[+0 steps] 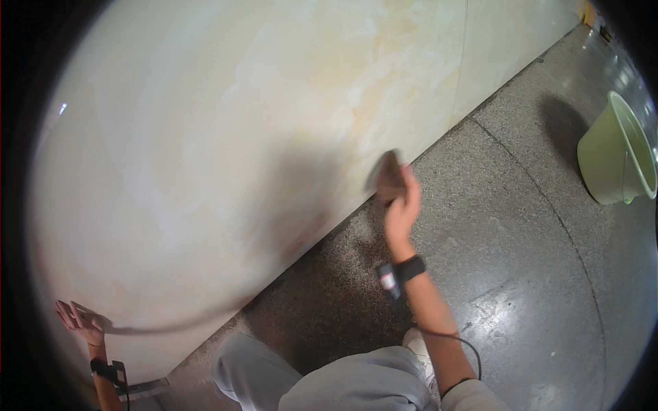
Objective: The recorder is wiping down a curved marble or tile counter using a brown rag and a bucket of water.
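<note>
My right hand (403, 205) is blurred and grips a brown cloth or pad (390, 177), held against the lower part of a cream marbled wall panel (205, 154) close to where it meets the floor. At the lower left, my left hand (81, 322) lies with its fingers spread on the same wall and holds nothing. Each wrist wears a black strap with a small device and a cable. Shadows of my arms and body fall across the panel.
A light green plastic bucket (601, 159) with a wire handle is on the grey speckled floor (514, 246) at the right. Thin joint lines cross the floor. My bent knees in grey trousers (354, 380) and a light shoe (417, 349) are near the bottom edge.
</note>
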### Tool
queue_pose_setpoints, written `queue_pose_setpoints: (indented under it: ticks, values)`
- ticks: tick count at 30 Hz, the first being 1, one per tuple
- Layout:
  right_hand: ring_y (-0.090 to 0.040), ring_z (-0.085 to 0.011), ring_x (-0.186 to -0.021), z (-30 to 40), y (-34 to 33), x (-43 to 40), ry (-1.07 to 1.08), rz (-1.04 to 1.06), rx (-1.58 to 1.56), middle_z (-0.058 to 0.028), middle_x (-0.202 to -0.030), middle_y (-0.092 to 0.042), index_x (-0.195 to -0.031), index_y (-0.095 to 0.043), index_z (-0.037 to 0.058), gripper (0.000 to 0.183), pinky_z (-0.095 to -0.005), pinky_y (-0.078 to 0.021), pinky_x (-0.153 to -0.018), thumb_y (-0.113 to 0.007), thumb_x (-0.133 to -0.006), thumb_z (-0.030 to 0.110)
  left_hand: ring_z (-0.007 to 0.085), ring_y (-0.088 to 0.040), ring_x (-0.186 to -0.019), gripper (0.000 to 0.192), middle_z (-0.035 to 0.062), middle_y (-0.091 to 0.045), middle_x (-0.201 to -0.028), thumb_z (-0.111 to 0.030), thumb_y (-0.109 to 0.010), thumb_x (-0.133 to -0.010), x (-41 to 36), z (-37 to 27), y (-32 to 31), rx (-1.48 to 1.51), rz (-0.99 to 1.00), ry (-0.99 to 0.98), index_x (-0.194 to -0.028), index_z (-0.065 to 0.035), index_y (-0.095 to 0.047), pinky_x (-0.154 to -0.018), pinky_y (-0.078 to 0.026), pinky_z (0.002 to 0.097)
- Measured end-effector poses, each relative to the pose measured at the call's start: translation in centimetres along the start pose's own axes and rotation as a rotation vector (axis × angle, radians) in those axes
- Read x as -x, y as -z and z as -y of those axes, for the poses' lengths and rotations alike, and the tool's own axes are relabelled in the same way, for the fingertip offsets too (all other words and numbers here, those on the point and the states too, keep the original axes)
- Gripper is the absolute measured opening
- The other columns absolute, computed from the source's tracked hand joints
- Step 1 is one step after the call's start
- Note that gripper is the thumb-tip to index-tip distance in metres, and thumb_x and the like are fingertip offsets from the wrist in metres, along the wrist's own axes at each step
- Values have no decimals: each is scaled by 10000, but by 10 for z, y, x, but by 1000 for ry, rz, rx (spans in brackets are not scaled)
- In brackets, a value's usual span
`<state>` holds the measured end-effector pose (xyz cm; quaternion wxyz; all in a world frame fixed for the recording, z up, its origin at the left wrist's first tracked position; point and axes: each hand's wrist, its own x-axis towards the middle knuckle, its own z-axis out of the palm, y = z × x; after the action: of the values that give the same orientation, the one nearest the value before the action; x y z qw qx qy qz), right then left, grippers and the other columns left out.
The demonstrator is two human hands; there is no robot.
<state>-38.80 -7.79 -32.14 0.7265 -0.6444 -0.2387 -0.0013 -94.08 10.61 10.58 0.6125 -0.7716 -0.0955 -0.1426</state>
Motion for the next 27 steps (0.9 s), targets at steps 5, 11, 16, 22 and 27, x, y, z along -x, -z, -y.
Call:
queue_pose_setpoints:
  ticks: [5, 11, 16, 22, 27]
  values:
    - [-477, -252, -1110, -38, 28, -65, -269, -232, -137, -169, -1223, -485, -1279, -376, -19, 418, -333, -346, -968, -445, -877, 75, 396, -247, -1295, 620, 257, -246, -1396, -465, -249, -905, -13, -6, 3, 41, -20, -19, -1344, -33, -321, -1050, -171, 532]
    - [-540, -319, -1051, -69, -17, -47, -247, -345, 86, -228, -1143, -549, -1245, -433, -36, 382, -353, -399, -915, -460, -876, 59, 419, -250, -1284, 626, 261, -251, -1391, -468, -255, -902, -12, -12, 0, 56, -16, 8, -1357, -41, -303, -1044, -181, 544]
    - [-506, -333, -1113, -12, -80, 58, -122, -235, 197, -237, -1216, -498, -1292, -375, -28, 407, -332, -401, -912, -406, -889, 17, 431, -263, -1270, 640, 256, -269, -1383, -497, -258, -897, -2, 3, 10, 4, 32, 12, -1345, -46, -333, -1035, -203, 549]
    - [-495, -326, -1126, -23, -66, 22, -483, -235, 60, -258, -1221, -480, -1288, -357, -52, 430, -333, -387, -925, -417, -863, -36, 436, -291, -1254, 640, 267, -281, -1372, -495, -262, -896, -7, -6, 4, 18, 6, 16, -1340, -42, -340, -1033, -213, 550]
    - [-401, -330, -1220, 0, -83, 86, -266, -62, 21, -262, -1289, -412, -1288, -339, -80, 451, -361, -337, -989, -408, -843, -68, 434, -293, -1256, 634, 272, -275, -1374, -479, -258, -898, -9, -2, 6, -13, 12, -4, -1338, -30, -338, -1034, -214, 547]
